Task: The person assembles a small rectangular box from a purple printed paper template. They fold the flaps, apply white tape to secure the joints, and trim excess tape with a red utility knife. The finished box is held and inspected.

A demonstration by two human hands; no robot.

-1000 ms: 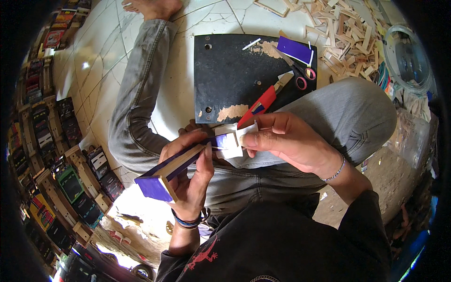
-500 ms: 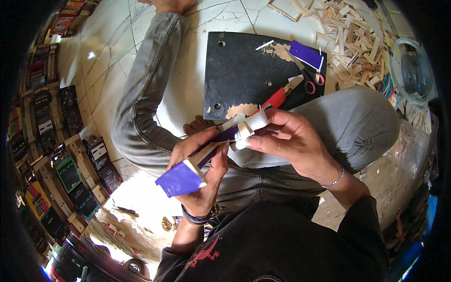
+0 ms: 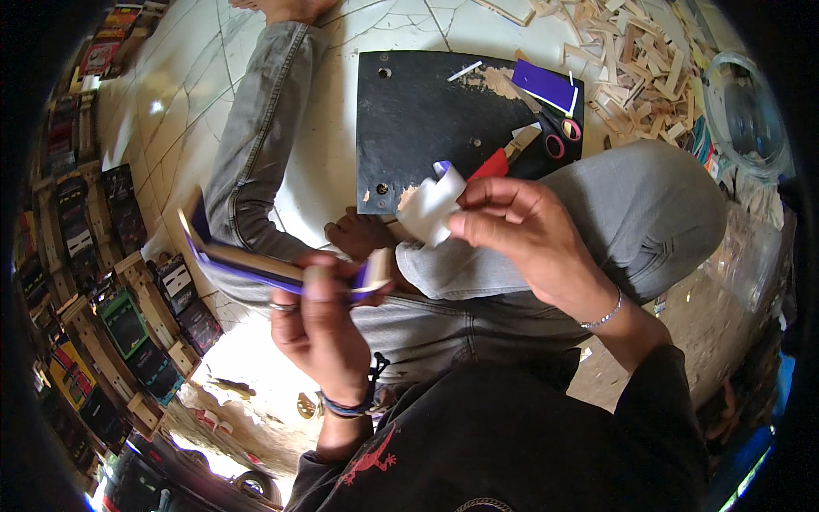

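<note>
My left hand [image 3: 328,341] grips a U-shaped wooden frame piece [image 3: 256,261] between thumb and fingers. Its outside is covered in purple sheet and bare wood shows inside. Held up to the right of it, apart from the frame, is a curled strip of white backing paper [image 3: 429,212] with a little purple at its upper edge. My right hand [image 3: 525,230] pinches this strip at its right side. Just beyond that hand, a red-handled tool [image 3: 490,164] with a blade lies partly hidden on a black board [image 3: 418,128].
Scissors with pink-lined handles [image 3: 559,141] and a purple sheet with white edges [image 3: 544,84] lie on the board's right side. Beyond them is a heap of small wood pieces [image 3: 641,72]. A clear round tub [image 3: 746,111] stands far right. Rows of dark boxy items [image 3: 81,222] line the left.
The hands have moved apart. My left hand has turned the frame piece and carried it left. The white backing paper, earlier against the frame, is now away from it in my right hand.
</note>
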